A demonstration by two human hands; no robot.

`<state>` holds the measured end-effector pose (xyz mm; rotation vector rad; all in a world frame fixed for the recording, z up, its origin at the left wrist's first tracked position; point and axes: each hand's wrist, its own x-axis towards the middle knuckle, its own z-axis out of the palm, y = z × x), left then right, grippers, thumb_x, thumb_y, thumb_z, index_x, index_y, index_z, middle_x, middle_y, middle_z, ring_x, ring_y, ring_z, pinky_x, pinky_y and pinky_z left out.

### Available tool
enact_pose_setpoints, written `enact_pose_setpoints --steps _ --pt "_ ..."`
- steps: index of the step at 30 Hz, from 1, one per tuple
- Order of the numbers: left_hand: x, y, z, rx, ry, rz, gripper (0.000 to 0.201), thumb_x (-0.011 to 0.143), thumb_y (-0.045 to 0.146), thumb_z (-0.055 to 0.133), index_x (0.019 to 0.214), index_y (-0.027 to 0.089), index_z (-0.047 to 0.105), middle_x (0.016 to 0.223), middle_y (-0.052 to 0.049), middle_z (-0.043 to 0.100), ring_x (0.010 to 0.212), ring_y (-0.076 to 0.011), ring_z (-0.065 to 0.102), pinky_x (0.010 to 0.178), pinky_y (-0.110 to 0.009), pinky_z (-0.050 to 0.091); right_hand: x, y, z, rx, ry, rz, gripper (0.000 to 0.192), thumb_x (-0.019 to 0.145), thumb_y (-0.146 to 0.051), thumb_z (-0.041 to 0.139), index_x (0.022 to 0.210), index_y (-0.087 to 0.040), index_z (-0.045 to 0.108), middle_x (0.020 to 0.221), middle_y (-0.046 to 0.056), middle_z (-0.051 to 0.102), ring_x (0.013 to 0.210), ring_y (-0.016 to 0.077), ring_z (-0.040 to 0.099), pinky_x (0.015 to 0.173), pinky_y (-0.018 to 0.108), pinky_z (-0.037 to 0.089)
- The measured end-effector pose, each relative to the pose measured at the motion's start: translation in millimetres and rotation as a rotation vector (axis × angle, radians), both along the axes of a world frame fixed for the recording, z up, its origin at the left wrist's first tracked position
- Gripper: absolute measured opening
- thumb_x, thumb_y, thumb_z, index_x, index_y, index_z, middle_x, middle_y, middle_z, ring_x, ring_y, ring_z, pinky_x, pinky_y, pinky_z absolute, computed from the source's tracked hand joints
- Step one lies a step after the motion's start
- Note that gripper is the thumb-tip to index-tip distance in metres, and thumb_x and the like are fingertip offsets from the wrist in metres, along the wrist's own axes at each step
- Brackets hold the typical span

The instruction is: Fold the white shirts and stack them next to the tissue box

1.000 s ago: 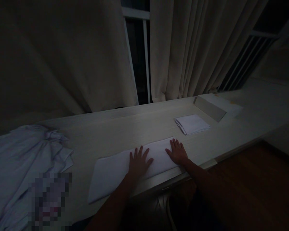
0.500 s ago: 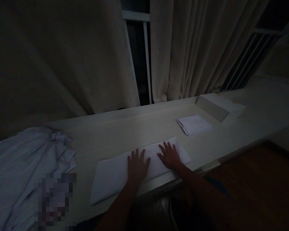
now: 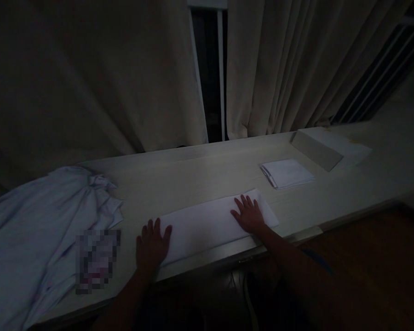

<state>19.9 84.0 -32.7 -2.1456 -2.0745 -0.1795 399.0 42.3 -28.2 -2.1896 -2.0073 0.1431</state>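
On the folded cloth (image 3: 210,223), the left hand (image 3: 152,246) has slid to its left end; both hands, right hand (image 3: 249,215) included, press flat, fingers spread.

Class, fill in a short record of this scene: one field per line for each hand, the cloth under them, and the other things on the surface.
left hand: flat, fingers spread, on the left end of the long folded cloth
right hand: flat on the cloth's right end
long folded cloth: white strip along the table's near edge
table: pale wood
small folded cloth: right, apart
crumpled cloth pile: far left
box: far right
curtains: behind
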Motion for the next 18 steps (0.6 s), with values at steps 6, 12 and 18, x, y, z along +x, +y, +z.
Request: enact_pose_setpoints --steps 6,12,18 --pt "-6.5 -3.4 -2.4 0.032 -0.023 0.007 0.072 0.093 0.055 0.023 0.150 0.011 0.028 0.154 -0.021 0.031 0.142 -0.0356 0.028 0.110 -0.054 0.025 -3.3 2.7 1.7 0.009 -0.004 -0.017 0.073 0.095 -0.066 0.017 0.153 -0.022 0.029 0.160 0.010 0.017 0.148 0.0322 0.008 0.116 0.057 0.003" --pt "-2.8 -8.3 7.0 0.028 -0.057 -0.006 0.070 0.093 0.054 0.026 0.148 0.010 0.033 0.152 -0.022 0.034 0.141 -0.0369 0.029 0.109 -0.055 0.027 -114.4 0.5 19.0 0.141 0.077 0.175 0.080 0.095 -0.067 0.019 0.151 -0.011 0.029 0.159 0.013 0.016 0.148 0.0301 0.004 0.118 0.054 0.001" --pt "-1.2 -17.7 20.9 -0.026 -0.052 -0.109 0.063 0.093 0.048 0.030 0.147 0.017 0.037 0.150 -0.018 0.039 0.143 -0.0373 0.025 0.109 -0.061 0.025 -218.6 -20.9 11.7 0.162 0.182 0.411 0.077 0.095 -0.067 0.023 0.151 -0.015 0.030 0.157 0.010 0.024 0.148 0.0282 0.011 0.120 0.052 0.009"
